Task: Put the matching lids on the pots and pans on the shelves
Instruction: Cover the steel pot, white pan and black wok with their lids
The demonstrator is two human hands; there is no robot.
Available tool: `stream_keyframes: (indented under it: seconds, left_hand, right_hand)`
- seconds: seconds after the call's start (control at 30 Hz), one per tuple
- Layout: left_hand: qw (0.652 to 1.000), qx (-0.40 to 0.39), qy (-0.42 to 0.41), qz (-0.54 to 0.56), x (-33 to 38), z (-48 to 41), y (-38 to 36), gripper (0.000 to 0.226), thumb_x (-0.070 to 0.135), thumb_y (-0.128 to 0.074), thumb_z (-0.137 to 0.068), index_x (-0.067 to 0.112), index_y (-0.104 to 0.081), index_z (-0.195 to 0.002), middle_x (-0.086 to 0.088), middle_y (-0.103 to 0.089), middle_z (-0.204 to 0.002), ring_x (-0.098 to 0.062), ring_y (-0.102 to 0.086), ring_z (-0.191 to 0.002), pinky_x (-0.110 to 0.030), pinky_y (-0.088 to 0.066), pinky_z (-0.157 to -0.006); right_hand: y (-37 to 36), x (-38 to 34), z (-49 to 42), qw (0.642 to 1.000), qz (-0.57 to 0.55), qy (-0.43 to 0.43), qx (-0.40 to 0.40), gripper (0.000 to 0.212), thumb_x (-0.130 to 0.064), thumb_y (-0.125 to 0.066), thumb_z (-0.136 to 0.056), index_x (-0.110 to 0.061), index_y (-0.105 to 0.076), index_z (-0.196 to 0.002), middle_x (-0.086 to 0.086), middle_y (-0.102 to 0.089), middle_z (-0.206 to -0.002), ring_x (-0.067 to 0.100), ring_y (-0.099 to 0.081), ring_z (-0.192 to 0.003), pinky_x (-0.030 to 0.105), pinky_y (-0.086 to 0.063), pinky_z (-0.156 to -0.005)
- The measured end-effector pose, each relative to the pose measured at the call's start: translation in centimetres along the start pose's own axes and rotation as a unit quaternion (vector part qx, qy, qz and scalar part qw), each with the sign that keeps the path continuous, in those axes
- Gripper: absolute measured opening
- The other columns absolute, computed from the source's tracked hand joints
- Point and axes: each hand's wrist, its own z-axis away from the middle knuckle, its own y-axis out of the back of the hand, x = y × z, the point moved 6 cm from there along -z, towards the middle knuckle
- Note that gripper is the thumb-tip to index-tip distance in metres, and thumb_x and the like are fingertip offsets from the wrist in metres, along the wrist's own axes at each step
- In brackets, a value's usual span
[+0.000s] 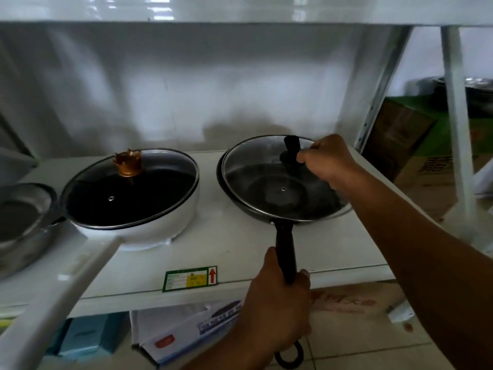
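- Right hand [326, 162] reaches forward, fingers pinching the black knob [289, 153] of the glass lid [266, 182]
- Left hand [277, 303] is wrapped around the pan handle [286, 252]
- Shelf label [190, 278] shows a red arrow; its text is unreadable

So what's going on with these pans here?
A person is fitting a glass lid onto a dark pan on the white shelf. The right hand holds the lid's black knob; the left hand grips the pan's handle. Beside it, a white pot already wears its lid with a gold crown knob.
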Motion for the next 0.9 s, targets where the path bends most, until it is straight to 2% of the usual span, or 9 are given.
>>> stream_keyframes:
  seconds: [0.13, 0.23, 0.27, 0.33, 0.5, 0.6, 0.77, 0.9]
  left_hand:
    - [1.0, -0.002, -0.003, 0.015, -0.1, -0.2, 0.0, 0.013, 0.033, -0.053, -0.094, 0.028, -0.048, -0.105, 0.001, -0.055, -0.091, -0.019, -0.059, -0.069, -0.044, -0.061, -0.073]
    - [1.0, -0.012, -0.001, 0.023, 0.0, -0.1, -0.1, 0.018, 0.032, -0.053, -0.096, 0.026, -0.047, -0.111, 0.002, -0.054, -0.095, -0.018, -0.06, -0.07, -0.032, -0.06, -0.058]
    - [0.999, -0.016, 0.004, 0.031, 0.0, 0.0, -0.1, 0.018, 0.031, -0.053, -0.096, 0.026, -0.047, -0.112, 0.001, -0.054, -0.096, -0.017, -0.059, -0.067, -0.026, -0.056, -0.05]
    - [0.999, -0.021, 0.013, 0.041, 0.2, 0.0, -0.1, 0.018, 0.031, -0.053, -0.096, 0.026, -0.046, -0.112, 0.0, -0.054, -0.099, -0.017, -0.059, -0.066, -0.019, -0.049, -0.044]
    - [0.999, -0.022, 0.017, 0.042, 0.1, 0.1, -0.3, 0.02, 0.031, -0.053, -0.096, 0.028, -0.045, -0.114, -0.001, -0.055, -0.1, -0.018, -0.059, -0.065, -0.019, -0.049, -0.044]
    - [0.999, -0.016, 0.018, 0.043, 0.0, 0.0, -0.3, 0.019, 0.03, -0.053, -0.096, 0.025, -0.046, -0.112, -0.003, -0.055, -0.098, -0.02, -0.058, -0.064, -0.019, -0.047, -0.041]
    - [0.998, -0.016, 0.019, 0.05, 0.4, 0.2, -0.3, 0.021, 0.031, -0.052, -0.097, 0.024, -0.046, -0.116, -0.004, -0.057, -0.102, -0.016, -0.057, -0.057, -0.013, -0.042, -0.037]
    - [0.999, -0.008, 0.016, 0.048, 0.5, 0.2, -0.1, 0.023, 0.032, -0.051, -0.097, 0.022, -0.046, -0.117, -0.003, -0.055, -0.102, -0.016, -0.057, -0.056, -0.012, -0.041, -0.036]
  right_hand:
    - [-0.9, -0.2, -1.0, 1.0, -0.001, -0.003, -0.015, 0.02, -0.023, -0.071, -0.072, -0.006, -0.062, -0.074, 0.008, -0.054, -0.06, 0.023, -0.054, -0.053, 0.026, -0.04, -0.051]
    - [-1.4, -0.5, -1.2, 1.0, 0.01, -0.005, -0.022, 0.023, -0.025, -0.072, -0.073, -0.005, -0.062, -0.08, 0.007, -0.053, -0.061, 0.021, -0.051, -0.053, 0.024, -0.037, -0.049]
    - [-1.5, -0.5, -1.3, 1.0, 0.01, -0.006, -0.023, 0.024, -0.025, -0.072, -0.073, -0.005, -0.062, -0.081, 0.006, -0.052, -0.061, 0.021, -0.05, -0.052, 0.024, -0.036, -0.049]
    - [-1.6, -0.5, -1.5, 1.0, 0.009, -0.006, -0.027, 0.025, -0.026, -0.072, -0.073, -0.005, -0.061, -0.082, 0.006, -0.051, -0.061, 0.021, -0.048, -0.051, 0.024, -0.035, -0.048]
    - [-1.9, -0.4, -1.7, 0.999, -0.013, 0.001, -0.032, 0.015, -0.02, -0.07, -0.072, -0.007, -0.062, -0.073, 0.009, -0.049, -0.057, 0.02, -0.043, -0.041, 0.027, -0.036, -0.047]
    - [-2.0, -0.2, -1.7, 0.999, -0.02, -0.006, -0.038, 0.017, -0.021, -0.07, -0.072, -0.005, -0.065, -0.077, 0.009, -0.048, -0.054, 0.019, -0.041, -0.039, 0.027, -0.036, -0.047]
    - [-2.2, -0.6, -1.6, 0.997, -0.019, -0.021, -0.07, 0.012, -0.02, -0.069, -0.072, -0.013, -0.06, -0.074, 0.007, -0.043, -0.055, 0.015, -0.033, -0.037, 0.026, -0.028, -0.044]
    - [-2.2, -0.8, -1.8, 0.997, 0.012, -0.019, -0.078, 0.016, -0.022, -0.069, -0.072, -0.014, -0.061, -0.082, 0.009, -0.046, -0.062, 0.016, -0.036, -0.041, 0.027, -0.032, -0.046]
